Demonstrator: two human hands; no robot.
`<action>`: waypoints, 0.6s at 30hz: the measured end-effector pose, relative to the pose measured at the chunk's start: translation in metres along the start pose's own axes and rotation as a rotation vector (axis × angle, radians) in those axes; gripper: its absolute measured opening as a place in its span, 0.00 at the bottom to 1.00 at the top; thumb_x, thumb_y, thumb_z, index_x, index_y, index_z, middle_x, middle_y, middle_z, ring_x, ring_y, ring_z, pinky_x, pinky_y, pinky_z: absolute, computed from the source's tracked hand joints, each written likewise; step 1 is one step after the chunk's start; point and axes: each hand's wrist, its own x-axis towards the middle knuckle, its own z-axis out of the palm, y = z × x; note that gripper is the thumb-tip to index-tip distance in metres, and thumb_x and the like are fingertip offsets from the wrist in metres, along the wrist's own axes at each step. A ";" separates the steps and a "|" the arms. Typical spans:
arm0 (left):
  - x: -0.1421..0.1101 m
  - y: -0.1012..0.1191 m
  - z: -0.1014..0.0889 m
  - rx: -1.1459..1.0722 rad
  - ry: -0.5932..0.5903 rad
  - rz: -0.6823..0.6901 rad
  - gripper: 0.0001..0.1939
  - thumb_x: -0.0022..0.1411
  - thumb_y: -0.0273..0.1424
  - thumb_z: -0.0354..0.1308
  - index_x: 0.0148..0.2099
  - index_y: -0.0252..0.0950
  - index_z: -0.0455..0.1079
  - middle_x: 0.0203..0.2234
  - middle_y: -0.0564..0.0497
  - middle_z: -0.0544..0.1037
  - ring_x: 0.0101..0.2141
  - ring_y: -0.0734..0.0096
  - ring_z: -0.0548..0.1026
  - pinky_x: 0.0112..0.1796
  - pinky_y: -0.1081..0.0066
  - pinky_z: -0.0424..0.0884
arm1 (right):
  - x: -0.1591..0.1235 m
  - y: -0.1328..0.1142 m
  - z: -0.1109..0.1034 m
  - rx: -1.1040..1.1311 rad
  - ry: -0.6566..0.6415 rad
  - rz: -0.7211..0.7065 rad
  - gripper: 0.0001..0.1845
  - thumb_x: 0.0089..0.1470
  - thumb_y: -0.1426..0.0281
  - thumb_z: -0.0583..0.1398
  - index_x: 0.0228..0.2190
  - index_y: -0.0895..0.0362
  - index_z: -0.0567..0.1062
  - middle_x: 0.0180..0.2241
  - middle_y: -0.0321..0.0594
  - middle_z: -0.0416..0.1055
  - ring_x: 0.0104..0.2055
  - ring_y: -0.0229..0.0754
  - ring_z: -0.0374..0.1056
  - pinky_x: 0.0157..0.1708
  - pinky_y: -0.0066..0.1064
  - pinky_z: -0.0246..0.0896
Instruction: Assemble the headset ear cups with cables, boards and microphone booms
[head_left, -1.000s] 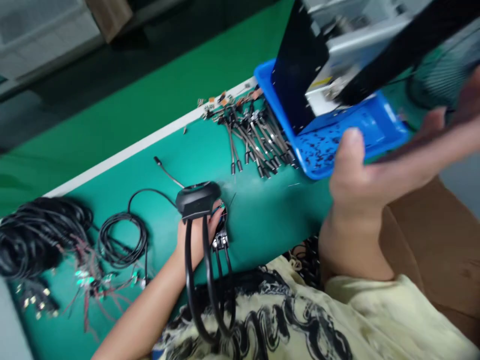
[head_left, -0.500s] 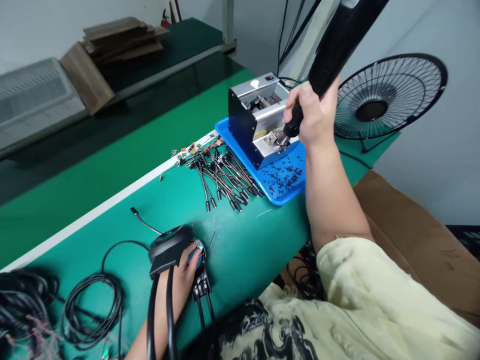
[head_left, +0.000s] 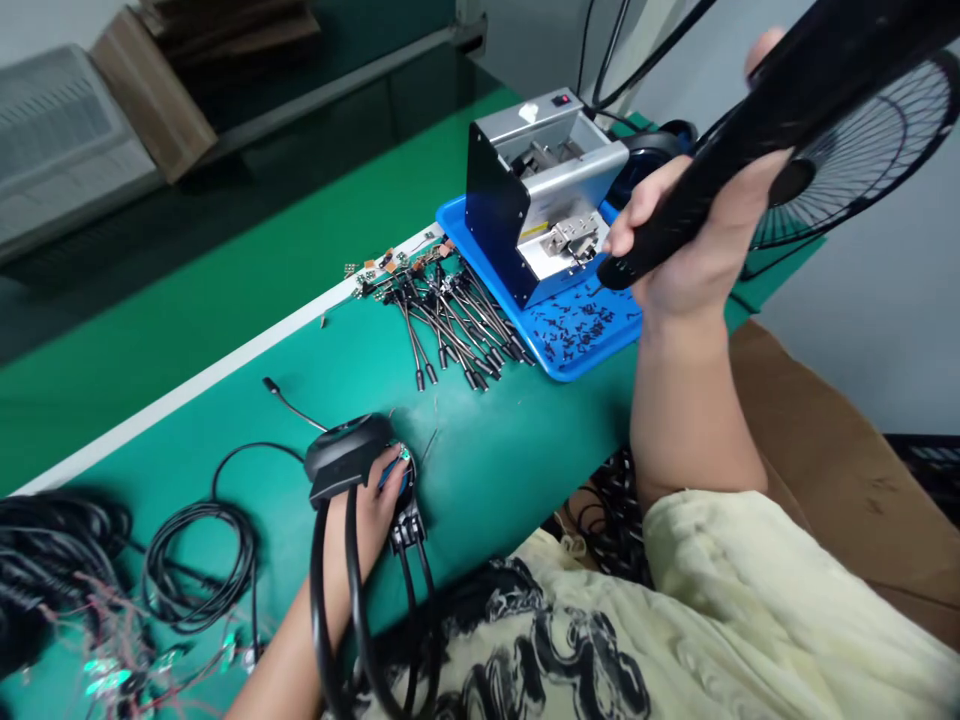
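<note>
Right hand [head_left: 694, 230], upper right of frame: fingers closed firmly around a thick black cable [head_left: 795, 110], its blunt end just beside the silver clamp [head_left: 574, 238] of a boxy metal machine [head_left: 547, 170], not touching it. Left hand [head_left: 371, 520], lower middle: fingers curled shut beneath a black hub [head_left: 345, 455], with two cable loops [head_left: 321, 620] hanging down past the wrist. A small black connector [head_left: 407, 525] sits at the fingertips, partly hidden, so the exact hold cannot be told.

The machine stands on a blue tray [head_left: 480, 222] scattered with small black bits [head_left: 577, 330]. Metal-tipped cables [head_left: 450, 325] lie fanned out on the green surface [head_left: 510, 470] beside the tray. A black cable coil [head_left: 199, 565] and loose red wires [head_left: 135, 670] lie at lower left, and a wire-guarded fan [head_left: 862, 150] stands at upper right.

Risks, as judged: a slip of the right hand's grip could swing the cable end into the clamp or tray and scatter the bits. The hanging loops could catch on the shirt [head_left: 735, 590] and drag the hub from the left hand.
</note>
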 end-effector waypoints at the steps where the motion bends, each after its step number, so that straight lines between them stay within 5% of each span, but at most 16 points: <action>1: 0.001 0.001 0.000 -0.007 -0.004 -0.004 0.18 0.69 0.41 0.49 0.46 0.37 0.76 0.38 0.45 0.82 0.38 0.57 0.80 0.43 0.62 0.75 | 0.003 -0.004 -0.002 0.017 -0.038 -0.028 0.31 0.53 0.43 0.55 0.53 0.42 0.57 0.29 0.33 0.65 0.26 0.38 0.64 0.30 0.33 0.63; 6: 0.003 -0.001 0.003 -0.073 -0.006 -0.018 0.17 0.68 0.41 0.51 0.47 0.37 0.76 0.42 0.44 0.81 0.41 0.56 0.80 0.45 0.60 0.75 | 0.043 0.013 0.000 0.038 -0.070 -0.189 0.33 0.53 0.55 0.61 0.56 0.41 0.53 0.35 0.28 0.69 0.30 0.32 0.67 0.31 0.28 0.63; 12: 0.001 -0.006 0.011 -0.108 0.011 -0.057 0.16 0.67 0.39 0.54 0.49 0.36 0.75 0.43 0.43 0.81 0.43 0.56 0.80 0.45 0.61 0.75 | 0.066 0.040 0.017 -0.016 0.152 -0.034 0.46 0.47 0.33 0.51 0.59 0.40 0.46 0.24 0.26 0.60 0.24 0.33 0.54 0.25 0.28 0.56; 18: 0.002 -0.007 0.012 -0.086 0.031 -0.028 0.15 0.67 0.39 0.54 0.49 0.36 0.75 0.42 0.43 0.81 0.41 0.56 0.80 0.45 0.60 0.75 | 0.048 0.039 0.010 -0.031 0.144 -0.029 0.41 0.47 0.32 0.51 0.54 0.41 0.53 0.23 0.26 0.58 0.22 0.33 0.52 0.24 0.27 0.52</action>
